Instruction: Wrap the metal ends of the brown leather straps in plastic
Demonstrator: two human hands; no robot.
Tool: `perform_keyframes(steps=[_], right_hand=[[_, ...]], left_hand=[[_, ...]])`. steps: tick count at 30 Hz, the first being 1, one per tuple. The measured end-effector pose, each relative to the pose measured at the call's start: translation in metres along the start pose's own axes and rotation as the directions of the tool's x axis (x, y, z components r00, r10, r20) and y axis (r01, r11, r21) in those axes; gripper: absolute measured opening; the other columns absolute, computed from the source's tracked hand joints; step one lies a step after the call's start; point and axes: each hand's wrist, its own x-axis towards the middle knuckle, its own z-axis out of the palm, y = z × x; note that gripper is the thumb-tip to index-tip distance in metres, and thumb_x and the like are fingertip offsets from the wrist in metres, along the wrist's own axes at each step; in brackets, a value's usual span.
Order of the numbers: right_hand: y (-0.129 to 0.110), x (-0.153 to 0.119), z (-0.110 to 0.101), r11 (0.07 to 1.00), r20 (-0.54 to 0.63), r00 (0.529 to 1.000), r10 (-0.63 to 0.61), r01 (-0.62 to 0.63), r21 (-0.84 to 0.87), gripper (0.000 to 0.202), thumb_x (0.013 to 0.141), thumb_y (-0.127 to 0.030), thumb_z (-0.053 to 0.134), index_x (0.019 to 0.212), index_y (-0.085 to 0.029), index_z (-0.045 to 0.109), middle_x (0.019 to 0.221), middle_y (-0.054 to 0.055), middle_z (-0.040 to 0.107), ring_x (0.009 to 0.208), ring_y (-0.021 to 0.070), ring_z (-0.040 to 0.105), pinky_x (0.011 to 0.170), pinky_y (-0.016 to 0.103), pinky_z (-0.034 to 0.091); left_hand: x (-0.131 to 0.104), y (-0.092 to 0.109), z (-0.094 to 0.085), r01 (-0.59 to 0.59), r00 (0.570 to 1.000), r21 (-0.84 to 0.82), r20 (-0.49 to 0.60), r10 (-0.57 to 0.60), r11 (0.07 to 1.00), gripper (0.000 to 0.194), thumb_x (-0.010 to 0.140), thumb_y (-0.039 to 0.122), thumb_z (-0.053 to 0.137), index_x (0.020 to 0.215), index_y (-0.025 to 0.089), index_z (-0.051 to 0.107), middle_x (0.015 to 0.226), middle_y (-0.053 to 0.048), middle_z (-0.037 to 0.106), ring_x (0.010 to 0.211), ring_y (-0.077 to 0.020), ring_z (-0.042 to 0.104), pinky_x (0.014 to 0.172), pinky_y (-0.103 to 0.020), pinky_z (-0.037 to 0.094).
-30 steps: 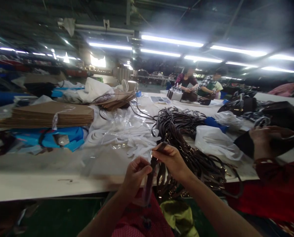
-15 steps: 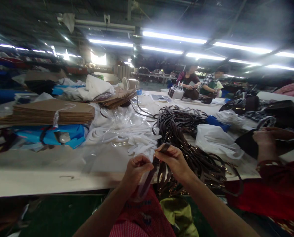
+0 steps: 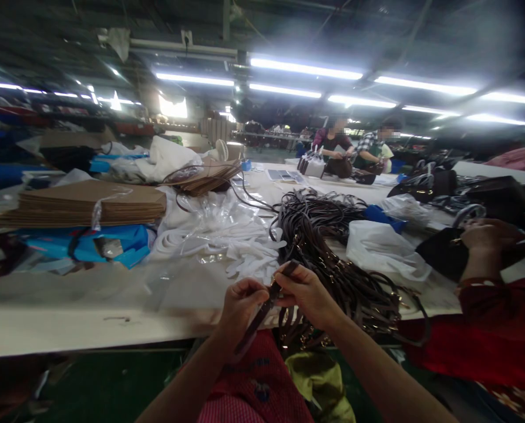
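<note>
A dark brown strap (image 3: pixel 258 318) slants between my hands at the table's front edge, its lower end hanging toward my lap. My left hand (image 3: pixel 244 302) pinches it near the middle. Fingers of my right hand (image 3: pixel 304 292) are closed on its upper part, close to my left fingertips. A small metallic glint shows on the strap between the hands. Just beyond and to the right lies a large pile of dark straps (image 3: pixel 319 235) with gold-coloured clasps. White strips in clear plastic (image 3: pixel 218 238) lie beyond my left hand.
Stacked brown cardboard (image 3: pixel 90 202) rests on a blue package (image 3: pixel 130 244) at the left. A white plastic bag (image 3: pixel 381 247) lies right of the strap pile. At the right, a person's hands (image 3: pixel 487 238) hold a dark item. More people work farther back.
The strap's lower part has swung a little to the left, and the right hand's fingers have shifted around its upper part. The neighbouring person's hands have moved closer together.
</note>
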Motion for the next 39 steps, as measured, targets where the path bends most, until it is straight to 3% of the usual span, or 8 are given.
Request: perform_keyframes(steps=[4, 6, 9, 12, 22, 30, 35, 39], right_hand=[[0.002, 0.005, -0.005, 0.998, -0.033, 0.998, -0.058, 0.059, 0.027, 0.045, 0.051, -0.047, 0.091, 0.074, -0.017, 0.067, 0.066, -0.002, 0.066, 0.063, 0.0161, 0.065, 0.052, 0.026, 0.058], [-0.002, 0.008, -0.006, 0.994, -0.066, 0.993, -0.101, 0.103, 0.023, 0.044, 0.050, -0.047, 0.091, 0.073, -0.017, 0.068, 0.066, -0.002, 0.066, 0.063, 0.0159, 0.065, 0.053, 0.026, 0.058], [-0.011, 0.012, -0.004, 0.988, -0.120, 0.981, -0.151, 0.154, 0.016, 0.046, 0.045, -0.048, 0.092, 0.070, -0.017, 0.069, 0.064, -0.001, 0.067, 0.065, 0.0178, 0.068, 0.055, 0.027, 0.060], [-0.019, 0.013, 0.001, 0.985, -0.120, 0.978, -0.171, 0.173, 0.008, 0.048, 0.044, -0.050, 0.092, 0.069, -0.017, 0.068, 0.064, 0.000, 0.069, 0.068, 0.0220, 0.071, 0.055, 0.030, 0.060], [-0.027, 0.015, 0.003, 0.962, 0.010, 0.966, -0.258, 0.258, -0.087, 0.040, 0.053, -0.049, 0.089, 0.069, -0.018, 0.069, 0.066, 0.001, 0.073, 0.065, 0.0162, 0.067, 0.063, 0.027, 0.054], [-0.015, 0.011, 0.003, 0.974, -0.002, 0.976, -0.218, 0.217, -0.058, 0.041, 0.055, -0.051, 0.088, 0.072, -0.019, 0.068, 0.069, 0.001, 0.072, 0.066, 0.0177, 0.067, 0.061, 0.028, 0.055], [-0.016, 0.009, 0.006, 0.890, 0.034, 0.910, -0.412, 0.410, -0.201, 0.027, 0.062, -0.043, 0.085, 0.071, -0.021, 0.071, 0.070, 0.002, 0.072, 0.067, 0.0212, 0.068, 0.064, 0.033, 0.054], [-0.013, 0.010, 0.005, 0.842, 0.125, 0.879, -0.461, 0.477, -0.251, 0.016, 0.068, -0.035, 0.081, 0.071, -0.022, 0.073, 0.071, 0.002, 0.071, 0.071, 0.0211, 0.067, 0.070, 0.033, 0.054]], left_hand=[[0.004, -0.001, 0.000, -0.027, 1.000, -0.032, 0.006, 0.027, 0.999, 0.026, 0.058, 0.027, 0.087, 0.068, 0.016, 0.066, 0.065, 0.002, 0.065, 0.062, -0.0103, 0.054, 0.062, -0.021, 0.042], [0.006, 0.001, -0.002, -0.014, 0.996, -0.074, 0.082, 0.020, 0.997, 0.037, 0.062, 0.043, 0.086, 0.079, 0.016, 0.068, 0.074, 0.000, 0.068, 0.068, -0.0124, 0.058, 0.067, -0.023, 0.045], [0.006, 0.007, -0.009, 0.118, 0.957, -0.041, 0.272, -0.103, 0.992, 0.055, 0.071, 0.064, 0.072, 0.093, 0.014, 0.069, 0.080, -0.007, 0.072, 0.071, -0.0170, 0.063, 0.069, -0.027, 0.047], [0.000, 0.010, -0.013, 0.205, 0.914, 0.103, 0.337, -0.228, 0.973, 0.048, 0.069, 0.057, 0.077, 0.079, 0.012, 0.068, 0.067, -0.007, 0.070, 0.061, -0.0162, 0.062, 0.061, -0.025, 0.044], [-0.003, 0.008, -0.012, 0.123, 0.935, 0.156, 0.313, -0.167, 0.980, 0.052, 0.072, 0.062, 0.069, 0.077, 0.010, 0.069, 0.052, -0.002, 0.060, 0.042, -0.0071, 0.040, 0.045, -0.021, 0.026], [0.001, 0.006, -0.009, 0.040, 0.947, 0.175, 0.307, -0.093, 0.984, 0.051, 0.074, 0.062, 0.067, 0.075, 0.011, 0.066, 0.051, 0.001, 0.055, 0.044, -0.0074, 0.041, 0.046, -0.021, 0.026], [0.000, 0.011, -0.007, -0.012, 0.989, 0.050, 0.147, 0.005, 0.999, 0.037, 0.069, 0.047, 0.078, 0.080, 0.017, 0.060, 0.066, 0.001, 0.062, 0.054, -0.0109, 0.055, 0.055, -0.022, 0.039], [0.000, 0.019, -0.006, -0.089, 0.989, 0.080, 0.126, 0.079, 0.993, 0.022, 0.067, 0.029, 0.080, 0.073, 0.016, 0.063, 0.069, 0.001, 0.061, 0.066, -0.0139, 0.057, 0.065, -0.024, 0.043]])
